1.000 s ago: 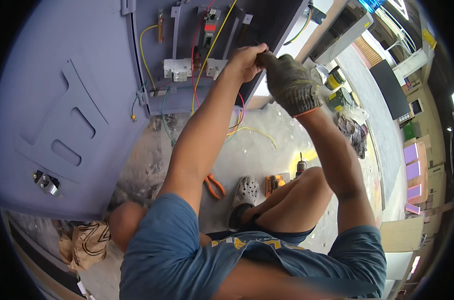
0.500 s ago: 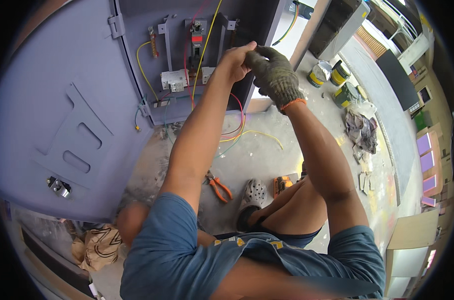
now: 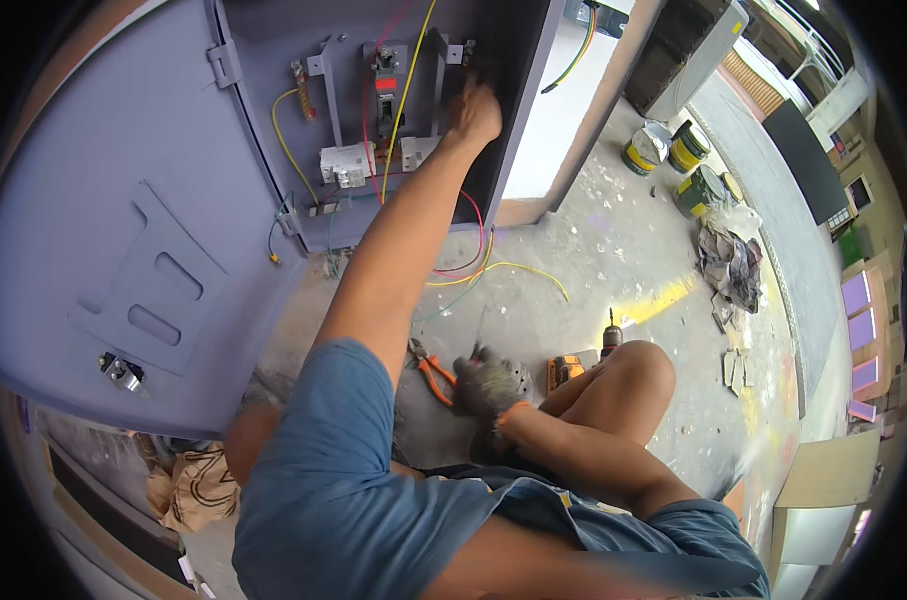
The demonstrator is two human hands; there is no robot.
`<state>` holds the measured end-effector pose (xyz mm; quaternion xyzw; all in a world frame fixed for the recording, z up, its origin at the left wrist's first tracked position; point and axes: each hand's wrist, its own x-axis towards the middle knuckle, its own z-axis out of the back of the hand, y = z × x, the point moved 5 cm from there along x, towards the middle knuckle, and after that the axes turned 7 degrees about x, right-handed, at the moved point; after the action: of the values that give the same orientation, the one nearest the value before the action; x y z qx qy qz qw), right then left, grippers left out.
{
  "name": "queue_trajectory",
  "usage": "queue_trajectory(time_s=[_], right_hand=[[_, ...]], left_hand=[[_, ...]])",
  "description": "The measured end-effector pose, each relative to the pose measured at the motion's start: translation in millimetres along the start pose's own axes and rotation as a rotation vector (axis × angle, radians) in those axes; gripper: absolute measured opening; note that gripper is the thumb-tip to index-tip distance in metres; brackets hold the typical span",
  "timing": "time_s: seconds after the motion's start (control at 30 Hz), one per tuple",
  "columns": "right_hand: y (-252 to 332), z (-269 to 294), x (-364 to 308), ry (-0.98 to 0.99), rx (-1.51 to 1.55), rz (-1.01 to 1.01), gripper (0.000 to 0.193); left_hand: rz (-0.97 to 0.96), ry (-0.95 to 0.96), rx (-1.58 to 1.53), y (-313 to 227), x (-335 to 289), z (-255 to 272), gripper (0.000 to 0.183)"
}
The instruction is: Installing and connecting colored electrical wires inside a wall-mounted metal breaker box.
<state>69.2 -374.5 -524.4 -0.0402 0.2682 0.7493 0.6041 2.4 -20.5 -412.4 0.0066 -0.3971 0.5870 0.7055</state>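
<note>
Cabinet [image 3: 273, 40] | red-marked breaker [image 3: 386, 105] | left hand [image 3: 476, 112] inside | gloved right hand [image 3: 485, 387] blurred | grips: cannot tell

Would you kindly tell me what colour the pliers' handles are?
The pliers' handles are orange, seen best in the head view.

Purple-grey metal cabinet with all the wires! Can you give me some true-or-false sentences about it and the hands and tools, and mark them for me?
1. The bare left hand reaches inside the purple-grey metal cabinet. True.
2. The right hand, in a dark knitted glove with an orange cuff, is inside it too. False: it is low down, over the grey floor.
3. The metal pliers with orange handles lie on the floor. True.
4. The flat purple-grey metal door is shut. False: it stands open on the left.
5. The orange-and-black power drill is right of the pliers. True.
</note>
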Motion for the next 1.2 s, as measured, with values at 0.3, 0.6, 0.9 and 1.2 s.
queue_trajectory(time_s=[0.3,0.6,0.9,1.2], right_hand=[[5,152,60,-1.023,0.049,0.59,0.041],[53,354,197,-0.695,-1.065,0.442,0.028],[70,400,231,-0.715,-1.439,0.378,0.026],[99,376,218,-0.685,-1.298,0.608,0.03]], left_hand=[[-0.15,0.049,0.088,-20,13,-32,0.048],[-0.067,-0.058,-0.022,2,9,-36,0.037],[-0.175,-0.148,0.416,9,-1,-34,0.028],[-0.075,-0.183,0.192,10,-7,-22,0.05]])
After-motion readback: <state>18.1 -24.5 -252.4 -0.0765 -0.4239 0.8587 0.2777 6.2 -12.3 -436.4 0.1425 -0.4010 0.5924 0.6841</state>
